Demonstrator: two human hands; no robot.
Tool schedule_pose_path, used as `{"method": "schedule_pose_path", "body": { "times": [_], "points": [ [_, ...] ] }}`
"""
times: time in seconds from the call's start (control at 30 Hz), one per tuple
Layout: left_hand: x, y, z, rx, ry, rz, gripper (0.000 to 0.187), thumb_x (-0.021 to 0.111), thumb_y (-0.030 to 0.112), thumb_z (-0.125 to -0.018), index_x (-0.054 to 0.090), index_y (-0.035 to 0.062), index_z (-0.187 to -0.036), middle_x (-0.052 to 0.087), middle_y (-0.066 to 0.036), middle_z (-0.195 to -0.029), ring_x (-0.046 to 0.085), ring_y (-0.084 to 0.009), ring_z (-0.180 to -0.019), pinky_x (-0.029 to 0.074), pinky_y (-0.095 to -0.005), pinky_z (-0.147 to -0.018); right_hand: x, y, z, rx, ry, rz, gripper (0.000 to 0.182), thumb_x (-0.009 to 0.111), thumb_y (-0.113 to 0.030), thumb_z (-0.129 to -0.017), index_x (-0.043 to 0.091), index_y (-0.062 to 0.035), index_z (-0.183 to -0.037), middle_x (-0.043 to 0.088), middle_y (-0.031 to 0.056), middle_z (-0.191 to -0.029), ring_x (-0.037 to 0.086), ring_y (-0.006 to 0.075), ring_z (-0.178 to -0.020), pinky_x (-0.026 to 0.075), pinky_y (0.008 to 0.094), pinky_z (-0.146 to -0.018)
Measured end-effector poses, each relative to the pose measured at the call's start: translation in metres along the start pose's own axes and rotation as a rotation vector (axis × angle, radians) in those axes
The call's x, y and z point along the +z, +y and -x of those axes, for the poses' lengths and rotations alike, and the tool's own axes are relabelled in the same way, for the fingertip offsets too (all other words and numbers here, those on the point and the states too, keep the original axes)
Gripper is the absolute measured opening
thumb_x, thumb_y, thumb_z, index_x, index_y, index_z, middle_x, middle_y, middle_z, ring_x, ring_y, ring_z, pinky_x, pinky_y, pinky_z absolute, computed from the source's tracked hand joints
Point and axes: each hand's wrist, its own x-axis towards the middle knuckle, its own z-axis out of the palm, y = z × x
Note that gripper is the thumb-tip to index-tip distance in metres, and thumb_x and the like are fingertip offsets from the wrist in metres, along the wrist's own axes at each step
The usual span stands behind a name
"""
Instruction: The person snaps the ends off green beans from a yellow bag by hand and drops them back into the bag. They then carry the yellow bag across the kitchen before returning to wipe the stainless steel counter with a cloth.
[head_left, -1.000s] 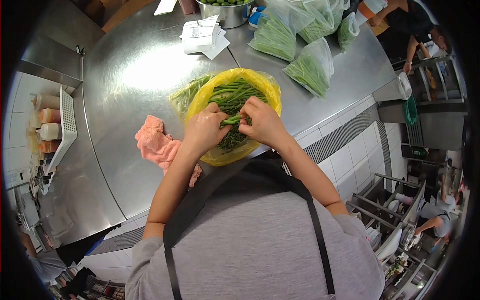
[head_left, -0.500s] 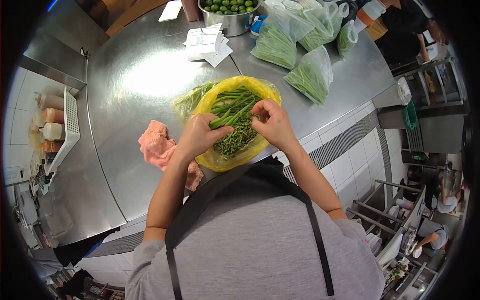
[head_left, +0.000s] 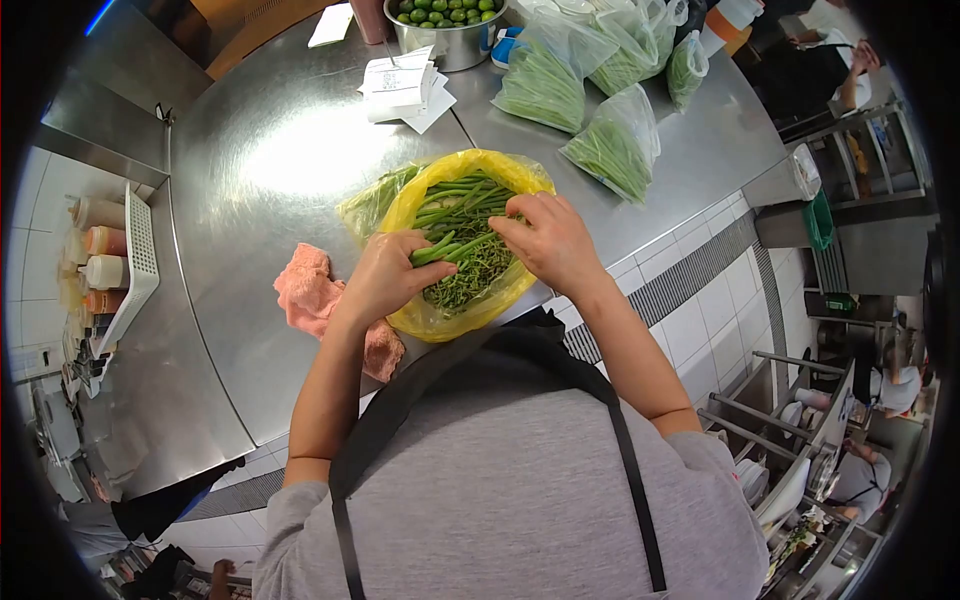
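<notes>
A yellow plastic bag (head_left: 480, 160) stands open on the steel table in front of me, its rim folded outward. Inside lie long green beans (head_left: 455, 208) toward the back and a heap of small green trimmings (head_left: 470, 278) at the front. My left hand (head_left: 392, 275) is closed round a few green beans, with the thumb across them over the bag. Fingers of my right hand (head_left: 548, 242) are pinched together near the far end of these beans. What exactly sits between those fingertips is hidden. A clear bag of greens (head_left: 375, 203) lies against the yellow bag's left side.
A pink cloth (head_left: 308, 285) lies left of the yellow bag. Several clear bags of green beans (head_left: 615, 155) rest at the back right. Paper slips (head_left: 398, 88) and a metal pot (head_left: 450, 45) of green limes are at the back. Other people are in the background at right.
My right hand has shifted slightly up and turned, its fingers still pinched. My left hand keeps its grip on the beans. The whole view has moved a little.
</notes>
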Motion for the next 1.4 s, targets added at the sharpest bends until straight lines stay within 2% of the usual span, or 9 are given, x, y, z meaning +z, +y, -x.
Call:
{"method": "schedule_pose_path", "body": {
  "times": [0.2,0.5,0.77,0.87,1.03,1.17,1.27,1.33,1.4],
  "points": [
    [-0.003,-0.011,-0.001,-0.025,0.04,0.004,0.026,0.072,0.02,-0.07,0.062,-0.0034,-0.073,0.057,-0.01,-0.063,0.052,-0.0177,-0.053,0.04,-0.0324,-0.053,-0.005,-0.003,-0.003,-0.022,-0.059,-0.163,0.016,0.063,-0.011,-0.072,0.062,-0.0074,-0.088,0.054,0.0047,-0.082,0.055,0.0229,-0.077,0.044,0.035,-0.067],
    [0.005,0.004,-0.013,0.23,0.003,-0.187,0.025,0.067,0.02,-0.075,0.061,-0.0033,-0.073,0.055,-0.016,-0.063,0.053,-0.0269,-0.054,0.041,-0.0345,-0.053,-0.013,-0.018,-0.021,-0.115,-0.124,-0.069,0.01,0.06,-0.012,-0.074,0.06,-0.0055,-0.082,0.054,0.0057,-0.078,0.056,0.0239,-0.073,0.045,0.0349,-0.063],
    [0.007,0.016,-0.009,0.025,-0.047,-0.109,0.023,0.061,0.021,-0.079,0.062,-0.0023,-0.081,0.053,-0.02,-0.059,0.049,-0.0298,-0.05,0.039,-0.0374,-0.051,-0.005,-0.017,-0.02,0.134,-0.148,-0.317,0.004,0.06,-0.007,-0.068,0.057,-0.0047,-0.07,0.053,0.0065,-0.072,0.054,0.0246,-0.067,0.045,0.033,-0.06],
    [0.009,0.018,-0.008,-0.007,-0.022,-0.05,0.022,0.06,0.022,-0.081,0.063,-0.0006,-0.082,0.056,-0.017,-0.059,0.051,-0.0242,-0.049,0.04,-0.0348,-0.051,0.004,-0.024,-0.021,0.229,-0.07,-0.329,0.002,0.056,-0.002,-0.069,0.055,-0.0019,-0.067,0.054,0.0057,-0.069,0.054,0.0189,-0.061,0.044,0.0298,-0.056],
    [0.024,0.032,-0.011,0.008,0.146,0.277,0.022,0.059,0.023,-0.084,0.064,0.0026,-0.079,0.059,-0.008,-0.059,0.052,-0.0135,-0.051,0.04,-0.0299,-0.051,0.018,-0.042,-0.029,0.729,0.588,-1.385,0.01,0.049,0.002,-0.078,0.059,-0.0002,-0.075,0.053,0.001,-0.071,0.051,0.0074,-0.062,0.042,0.0235,-0.054],
    [0.032,0.032,-0.015,0.051,0.165,0.352,0.022,0.057,0.023,-0.085,0.064,0.0032,-0.078,0.059,-0.003,-0.059,0.049,-0.0076,-0.05,0.037,-0.0244,-0.047,0.015,-0.024,-0.028,0.721,0.72,-1.17,0.01,0.05,-0.001,-0.08,0.059,0.0002,-0.076,0.053,0.0008,-0.07,0.051,0.0078,-0.062,0.042,0.023,-0.056],
    [0.032,0.001,-0.013,-0.125,0.101,0.805,0.021,0.053,0.023,-0.088,0.061,0.0047,-0.081,0.058,0.0,-0.064,0.043,-0.0042,-0.047,0.033,-0.019,-0.043,-0.009,0.011,-0.023,0.813,0.976,-1.623,0.01,0.052,-0.005,-0.08,0.059,-0.0004,-0.076,0.055,0.0012,-0.071,0.051,0.0085,-0.062,0.042,0.0229,-0.058],
    [0.026,-0.006,-0.013,-0.108,0.18,0.971,0.02,0.051,0.023,-0.089,0.059,0.0058,-0.083,0.057,0.001,-0.066,0.04,-0.0032,-0.046,0.031,-0.0176,-0.042,-0.01,0.008,-0.013,0.826,0.25,-1.196,0.013,0.054,-0.01,-0.081,0.062,-0.0008,-0.078,0.055,0.0009,-0.07,0.051,0.0087,-0.061,0.041,0.022,-0.057],
    [0.023,-0.017,-0.016,-0.11,0.234,1.281,0.016,0.047,0.023,-0.091,0.052,0.0079,-0.088,0.052,0.001,-0.069,0.037,-0.0028,-0.047,0.029,-0.0166,-0.042,0.006,-0.005,0.0,0.597,0.038,-0.892,0.012,0.056,-0.011,-0.08,0.064,-0.0013,-0.079,0.055,0.001,-0.07,0.05,0.0086,-0.06,0.04,0.0217,-0.056]
  ]
}}
